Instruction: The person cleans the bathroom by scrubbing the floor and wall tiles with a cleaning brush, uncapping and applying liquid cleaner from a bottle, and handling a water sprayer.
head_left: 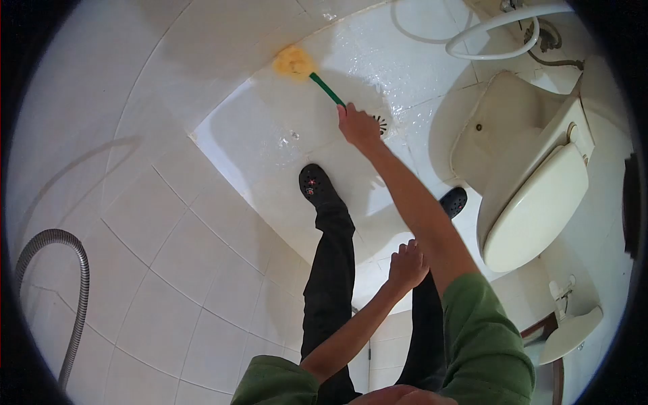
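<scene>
My right hand (359, 126) is closed round the green handle (327, 88) of a brush, arm stretched forward. The brush's yellow head (294, 63) touches the white tiles at the edge where floor and wall meet. Close beside my right hand lies a dark floor drain (381, 125), partly hidden by it. My left hand (408, 265) is near my body, over my leg and next to my right forearm, with its fingers curled. What it holds, if anything, is hidden.
A toilet (536, 209) with its lid down stands at the right. White hose (499, 28) loops at the top right, and a metal hose (82, 297) hangs at the left. A sink (571, 335) is at the lower right. The floor (364, 67) looks wet around my black shoes (316, 183).
</scene>
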